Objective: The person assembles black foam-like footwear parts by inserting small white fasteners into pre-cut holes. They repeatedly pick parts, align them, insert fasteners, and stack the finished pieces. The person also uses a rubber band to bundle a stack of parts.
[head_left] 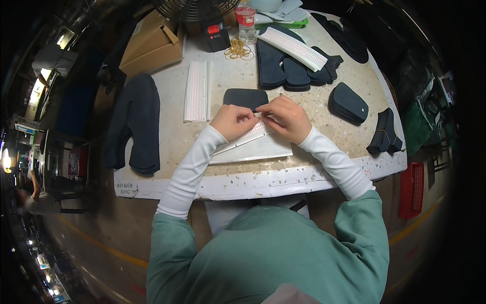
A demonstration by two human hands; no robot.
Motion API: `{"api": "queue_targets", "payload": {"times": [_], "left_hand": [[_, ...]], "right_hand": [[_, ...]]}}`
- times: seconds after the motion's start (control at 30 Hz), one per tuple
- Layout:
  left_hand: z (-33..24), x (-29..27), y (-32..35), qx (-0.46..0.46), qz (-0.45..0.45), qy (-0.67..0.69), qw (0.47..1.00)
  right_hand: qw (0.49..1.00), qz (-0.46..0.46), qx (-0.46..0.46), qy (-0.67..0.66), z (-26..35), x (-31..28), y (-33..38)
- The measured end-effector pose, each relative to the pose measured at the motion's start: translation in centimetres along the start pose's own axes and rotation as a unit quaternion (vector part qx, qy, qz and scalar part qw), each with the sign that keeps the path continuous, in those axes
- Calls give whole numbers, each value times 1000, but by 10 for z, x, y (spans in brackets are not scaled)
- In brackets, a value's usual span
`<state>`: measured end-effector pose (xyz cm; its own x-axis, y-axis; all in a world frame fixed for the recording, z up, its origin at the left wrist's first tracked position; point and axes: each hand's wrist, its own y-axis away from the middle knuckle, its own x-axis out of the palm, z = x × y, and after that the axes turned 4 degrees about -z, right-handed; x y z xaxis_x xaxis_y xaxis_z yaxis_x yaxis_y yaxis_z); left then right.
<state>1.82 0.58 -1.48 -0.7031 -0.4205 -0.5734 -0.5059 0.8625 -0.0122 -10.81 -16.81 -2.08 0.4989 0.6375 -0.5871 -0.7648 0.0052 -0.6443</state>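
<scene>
My left hand and my right hand come close together over the middle of the table, fingers pinched. Whatever lies between their fingertips is too small to make out. Under them is a slanting white label sheet with rows of small reddish print, on top of plain white paper. Just beyond my fingertips lies a stack of dark rounded fabric pieces. Left of my left hand is another long stack of label sheets.
Dark cut pieces lie at the left edge. More dark pieces under label strips, a rounded stack and a tied bundle are toward the right. A cardboard box, rubber bands and a bottle stand behind.
</scene>
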Motion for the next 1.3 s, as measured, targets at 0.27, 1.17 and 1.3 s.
{"api": "queue_targets", "payload": {"times": [0.27, 1.17, 1.3], "left_hand": [[0, -1, 1, -13, 13, -2, 1000], [16, -34, -10, 124, -232, -88, 961], [25, -25, -21, 161, -55, -203, 964]], "right_hand": [[964, 0, 187, -190, 6, 2, 0], [882, -228, 136, 390, -131, -111, -39], [964, -199, 132, 118, -82, -87, -44]]}}
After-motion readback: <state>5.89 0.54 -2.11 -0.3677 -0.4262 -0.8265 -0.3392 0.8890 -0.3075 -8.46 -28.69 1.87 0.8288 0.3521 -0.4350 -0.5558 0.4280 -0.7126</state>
